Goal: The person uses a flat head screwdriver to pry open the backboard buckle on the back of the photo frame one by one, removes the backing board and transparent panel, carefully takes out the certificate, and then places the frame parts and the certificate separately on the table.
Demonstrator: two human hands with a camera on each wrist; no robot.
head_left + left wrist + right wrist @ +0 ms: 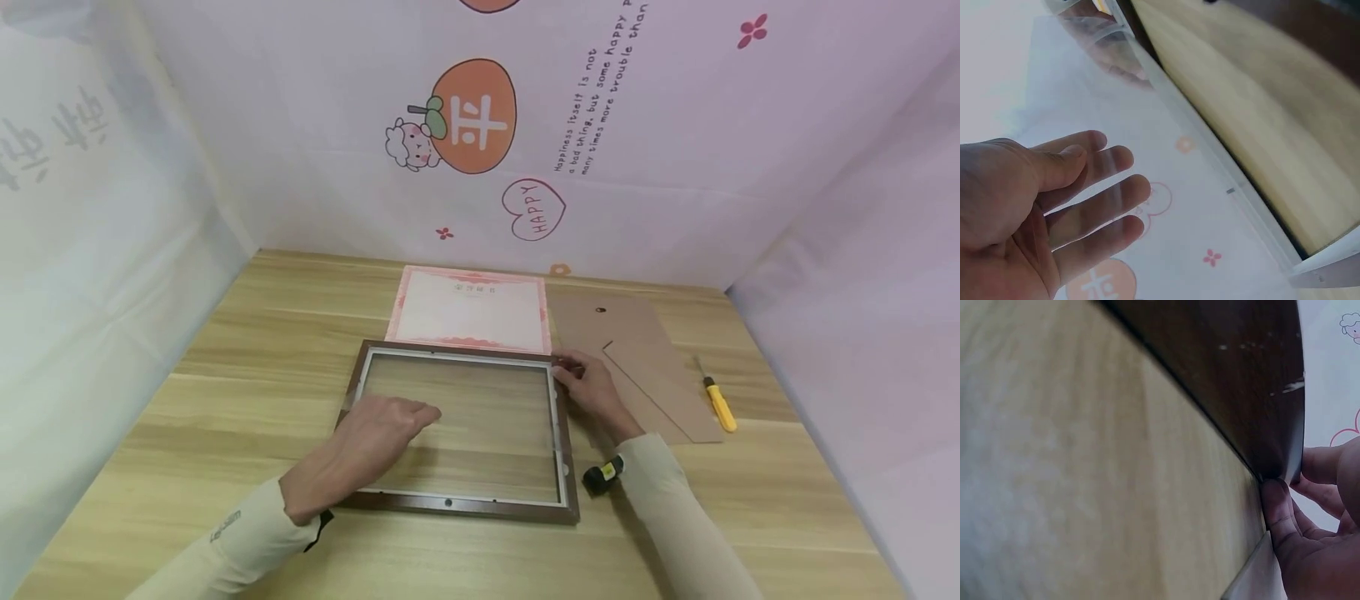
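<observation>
A brown picture frame (459, 505) with a white inner rim and a clear glass pane (487, 433) lies flat on the wooden table (247, 350). My left hand (390, 423) rests flat on the left part of the glass, fingers straight. In the left wrist view those fingers (1100, 187) lie spread on the pane (1210, 231), which mirrors the wall print. My right hand (581, 379) pinches the frame's far right corner. The right wrist view shows its thumb (1279, 512) pressed against the dark frame edge (1241, 381).
A pink-bordered certificate (471, 310) lies just behind the frame. A brown backing board (637, 358) lies to the right, and a yellow-handled screwdriver (718, 404) beyond it. Printed fabric walls close the table in at the back and on both sides.
</observation>
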